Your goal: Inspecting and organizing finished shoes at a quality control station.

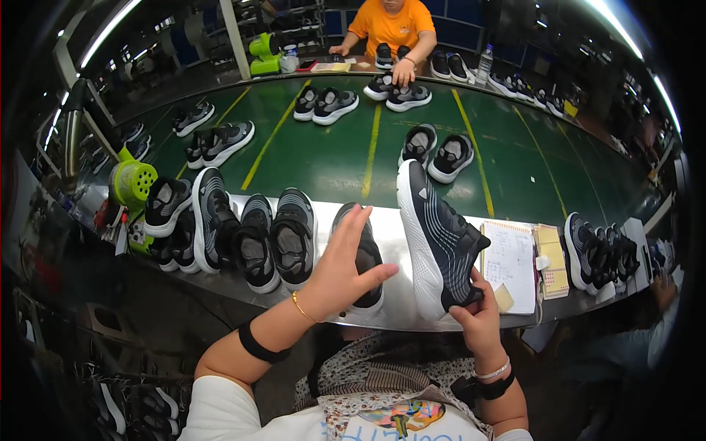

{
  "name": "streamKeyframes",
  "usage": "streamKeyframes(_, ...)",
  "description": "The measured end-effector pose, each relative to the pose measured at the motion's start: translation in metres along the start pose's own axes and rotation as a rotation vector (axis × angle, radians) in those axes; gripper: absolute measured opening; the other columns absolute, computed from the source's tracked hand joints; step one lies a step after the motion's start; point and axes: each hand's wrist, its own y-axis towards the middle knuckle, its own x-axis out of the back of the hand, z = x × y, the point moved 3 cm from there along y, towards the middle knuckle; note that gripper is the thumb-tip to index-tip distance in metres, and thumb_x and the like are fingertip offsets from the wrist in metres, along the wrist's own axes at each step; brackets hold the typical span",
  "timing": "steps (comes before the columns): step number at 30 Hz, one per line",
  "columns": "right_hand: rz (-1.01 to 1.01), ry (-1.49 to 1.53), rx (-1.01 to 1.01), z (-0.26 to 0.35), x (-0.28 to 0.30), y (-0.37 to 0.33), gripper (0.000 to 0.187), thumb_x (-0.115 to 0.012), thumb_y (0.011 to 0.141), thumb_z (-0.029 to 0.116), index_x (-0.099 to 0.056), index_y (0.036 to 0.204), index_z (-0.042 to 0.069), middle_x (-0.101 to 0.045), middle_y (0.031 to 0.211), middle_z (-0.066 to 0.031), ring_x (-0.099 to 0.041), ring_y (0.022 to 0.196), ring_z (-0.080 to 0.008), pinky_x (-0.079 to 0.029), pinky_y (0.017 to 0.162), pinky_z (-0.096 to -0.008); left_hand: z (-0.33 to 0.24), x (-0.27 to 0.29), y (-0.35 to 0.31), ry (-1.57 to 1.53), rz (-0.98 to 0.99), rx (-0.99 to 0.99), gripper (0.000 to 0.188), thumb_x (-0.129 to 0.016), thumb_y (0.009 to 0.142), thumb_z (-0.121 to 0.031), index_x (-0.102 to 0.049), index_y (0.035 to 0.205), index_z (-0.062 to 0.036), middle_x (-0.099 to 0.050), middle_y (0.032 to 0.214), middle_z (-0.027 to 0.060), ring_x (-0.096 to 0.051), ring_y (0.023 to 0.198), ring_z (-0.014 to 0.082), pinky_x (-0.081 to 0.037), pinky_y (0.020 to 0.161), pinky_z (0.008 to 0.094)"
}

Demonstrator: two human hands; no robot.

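Observation:
My right hand (pixel 481 320) grips the heel of a black and grey sneaker (pixel 441 246), which stands up on end with its white sole turned to the left. My left hand (pixel 340 266) is open, fingers stretched and thumb apart, and holds nothing. It hovers above or beside another sneaker (pixel 369 259) on the metal ledge, partly hidden behind the hand. Just left of that hand, a pair of matching sneakers (pixel 293 237) sits on the ledge. Further left, one more sneaker (pixel 212 219) leans upright among several others.
Beyond the metal ledge lies a green conveyor belt (pixel 279 158) with yellow lines and several sneaker pairs. An open notebook (pixel 509 268) lies right of the held shoe. More sneakers (pixel 581 253) stand far right. A green fan (pixel 132 182) is at left. Opposite, a person in orange (pixel 393 33) handles shoes.

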Motion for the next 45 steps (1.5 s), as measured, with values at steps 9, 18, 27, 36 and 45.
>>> streamKeyframes(9,0.463,0.038,0.037,0.021,-0.109,-0.007,0.088,-0.069,0.072,0.028,-0.013,0.137,0.009,-0.022,0.141,-0.017,-0.037,0.121,-0.0271,-0.035,0.096,-0.0378,0.002,0.074,-0.077,-1.286,-0.414,0.291,0.055,-0.051,0.088,-0.013,-0.025,0.136,-0.0088,-0.045,0.125,0.0059,-0.046,0.112,0.0174,-0.038,0.096,0.033)
streamKeyframes(18,0.571,0.036,-0.086,0.007,-0.103,-0.019,0.064,-0.051,0.082,0.001,-0.016,0.136,0.003,-0.04,0.127,-0.0146,-0.046,0.109,-0.0234,-0.037,0.092,-0.0338,0.124,0.311,-0.225,-0.726,-1.265,0.242,0.039,-0.052,0.087,-0.017,-0.042,0.123,-0.0064,-0.056,0.105,0.0051,-0.054,0.096,0.0189,-0.043,0.082,0.0328)
streamKeyframes(27,0.55,-0.015,-0.137,0.003,-0.11,-0.019,0.062,-0.049,0.084,-0.001,-0.016,0.137,0.004,-0.042,0.124,-0.0139,-0.048,0.105,-0.0211,-0.038,0.091,-0.0312,0.193,0.385,-0.238,-0.552,-1.362,0.383,0.047,-0.057,0.084,-0.021,-0.041,0.124,-0.0041,-0.054,0.102,0.0056,-0.053,0.09,0.019,-0.042,0.079,0.0327)
streamKeyframes(36,0.546,-0.022,-0.168,-0.003,-0.111,-0.02,0.06,-0.049,0.085,0.0,-0.017,0.136,0.003,-0.043,0.123,-0.0145,-0.048,0.105,-0.0212,-0.039,0.091,-0.0313,0.198,0.401,-0.23,-0.571,-1.36,0.365,0.043,-0.057,0.084,-0.021,-0.043,0.122,-0.0065,-0.054,0.098,0.0039,-0.052,0.088,0.0182,-0.042,0.076,0.0326)
streamKeyframes(45,0.506,-0.017,-0.113,0.004,-0.092,-0.028,0.055,-0.044,0.087,0.002,-0.018,0.136,0.004,-0.044,0.123,-0.0133,-0.049,0.105,-0.023,-0.039,0.09,-0.033,0.09,0.278,-0.18,-0.945,-0.85,0.132,0.041,-0.048,0.089,-0.022,-0.038,0.126,-0.0066,-0.052,0.118,0.0087,-0.054,0.104,0.0225,-0.042,0.092,0.0374)
